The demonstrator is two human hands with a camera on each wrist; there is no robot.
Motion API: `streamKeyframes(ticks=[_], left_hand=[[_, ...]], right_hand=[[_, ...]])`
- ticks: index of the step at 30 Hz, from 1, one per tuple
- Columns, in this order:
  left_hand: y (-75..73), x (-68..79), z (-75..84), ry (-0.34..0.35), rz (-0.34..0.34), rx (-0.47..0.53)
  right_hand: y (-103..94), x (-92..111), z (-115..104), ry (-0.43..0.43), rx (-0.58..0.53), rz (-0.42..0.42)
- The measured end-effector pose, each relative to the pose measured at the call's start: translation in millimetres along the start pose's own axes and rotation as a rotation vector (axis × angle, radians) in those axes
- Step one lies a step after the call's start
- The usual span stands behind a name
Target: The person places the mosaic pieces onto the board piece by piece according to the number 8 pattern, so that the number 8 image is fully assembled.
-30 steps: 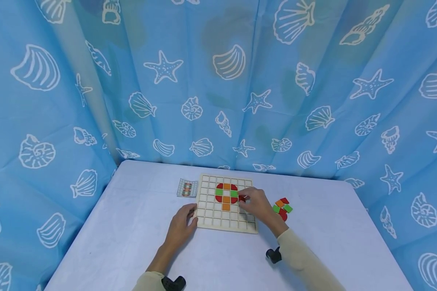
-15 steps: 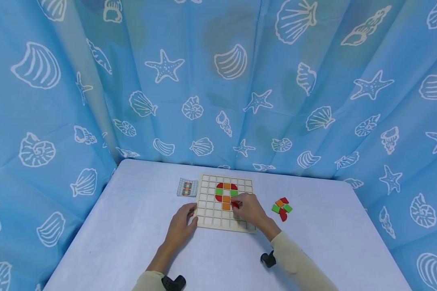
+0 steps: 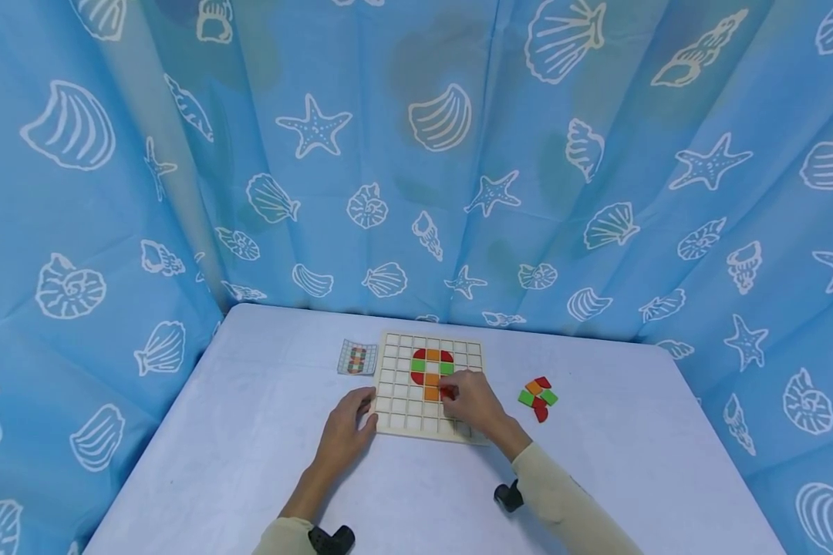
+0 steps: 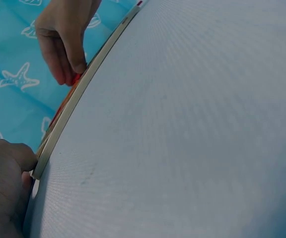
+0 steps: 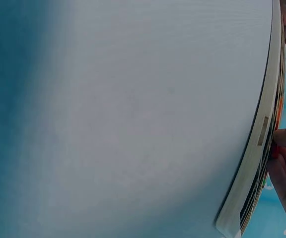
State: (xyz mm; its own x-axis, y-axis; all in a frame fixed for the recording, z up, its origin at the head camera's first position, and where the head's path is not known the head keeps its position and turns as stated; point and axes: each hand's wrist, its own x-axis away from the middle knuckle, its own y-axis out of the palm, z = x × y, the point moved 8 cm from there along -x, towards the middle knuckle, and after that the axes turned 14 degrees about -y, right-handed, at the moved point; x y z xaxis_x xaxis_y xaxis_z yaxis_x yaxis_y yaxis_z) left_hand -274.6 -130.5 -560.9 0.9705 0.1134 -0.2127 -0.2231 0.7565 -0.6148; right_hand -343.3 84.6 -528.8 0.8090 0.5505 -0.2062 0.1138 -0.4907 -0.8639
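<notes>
A pale wooden grid board [image 3: 403, 408] lies on the white table. My left hand [image 3: 349, 424] grips its left edge near the front corner, thumb [image 4: 24, 157] against the rim in the left wrist view. Orange [image 3: 432, 394], green [image 3: 447, 369] and red tiles [image 3: 419, 354] form a ring with a short stem on the grid. My right hand [image 3: 473, 401] pinches a red tile [image 5: 275, 150] between thumb and fingers, at the square right of the lower orange tile. Its fingers partly hide that tile and the squares beneath.
A small printed pattern card [image 3: 357, 358] lies left of the board. Several loose red, orange and green tiles [image 3: 537, 399] are piled to the right. A blue shell-print curtain [image 3: 416, 193] hangs behind the table [image 3: 597, 462].
My right hand has moved left and slightly toward me over the board with the red tile, stopping beside the lower orange tile. The left hand keeps its place at the board's edge.
</notes>
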Motion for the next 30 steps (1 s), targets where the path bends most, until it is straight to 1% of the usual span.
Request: streamKeyframes(ticks=[4,8,15,18,20,25,27,30], left_hand=[[0.2,1.2,1.0,-0.002,-0.010,0.001],[-2.0,2.3,3.3,0.015,0.001,-0.002],[-2.1,0.8,3.4,0.016,0.007,-0.004],[-3.0,1.4,5.7,0.036,0.019,-0.004],[-3.4,1.6,6.5,0.044,0.018,0.001],[-3.0,1.2,4.1,0.027,0.011,-0.001],[-3.1,1.4,4.7,0.034,0.018,-0.007],[-3.7,1.9,6.9,0.055,0.030,-0.006]], right_hand=[[-0.3,2.1,1.0,0.014,-0.021,0.002],[-0.6,2.6,-1.2,-0.015,-0.043,0.010],[-1.7,3.2,-6.1,-0.058,-0.050,0.038],[-3.6,5.0,-5.8,-0.068,-0.061,0.054],[-7.3,6.3,-4.9,-0.082,-0.071,0.076],[-25.3,10.0,1.6,-0.094,-0.108,0.156],[-34.0,13.4,7.4,-0.080,-0.114,0.179],[-46.6,22.4,20.2,-0.048,-0.090,0.205]])
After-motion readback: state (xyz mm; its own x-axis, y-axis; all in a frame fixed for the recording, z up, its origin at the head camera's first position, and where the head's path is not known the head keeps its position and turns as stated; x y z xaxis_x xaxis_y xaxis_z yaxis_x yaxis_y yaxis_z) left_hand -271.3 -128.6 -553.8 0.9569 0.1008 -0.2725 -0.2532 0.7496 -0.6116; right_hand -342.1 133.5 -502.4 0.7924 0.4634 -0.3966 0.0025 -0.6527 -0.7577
